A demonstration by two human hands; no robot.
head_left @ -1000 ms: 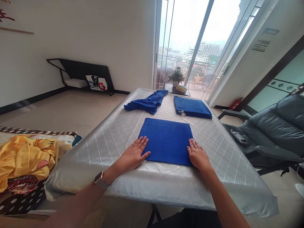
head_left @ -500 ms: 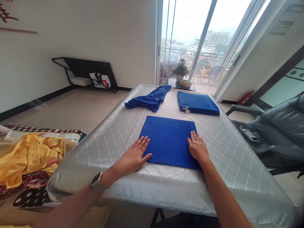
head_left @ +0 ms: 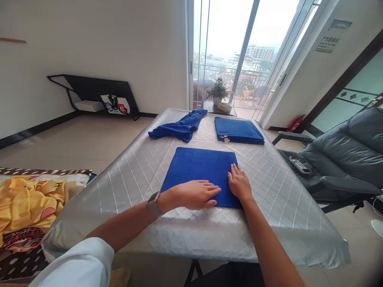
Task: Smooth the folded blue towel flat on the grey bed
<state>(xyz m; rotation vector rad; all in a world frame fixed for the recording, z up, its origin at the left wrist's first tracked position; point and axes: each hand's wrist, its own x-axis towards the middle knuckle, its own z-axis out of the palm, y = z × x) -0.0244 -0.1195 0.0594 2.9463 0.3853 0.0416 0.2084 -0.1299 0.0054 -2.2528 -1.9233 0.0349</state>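
A blue towel (head_left: 197, 165), spread flat as a rectangle, lies near the front of the table. My left hand (head_left: 197, 194) is over its lower middle, palm down, fingers stretched to the right; a watch sits on that wrist. On the towel's right edge my right hand (head_left: 239, 182) rests flat with its fingers extended. Neither hand grips anything. Behind, a neat stack of folded blue towels (head_left: 239, 129) with white tags lies at the back right. A crumpled blue towel (head_left: 179, 126) lies at the back left.
A silver quilted cloth (head_left: 128, 175) covers the table. To the right stands a grey armchair (head_left: 338, 147) with a corded device on its seat. Yellow fabric (head_left: 32, 199) lies on a spotted surface at left. A potted plant (head_left: 219, 89) stands beyond the table's far end.
My left hand has moved from the towel's left edge rightward across to its lower middle. My right hand stays at the right edge. The view has shifted slightly to the right.
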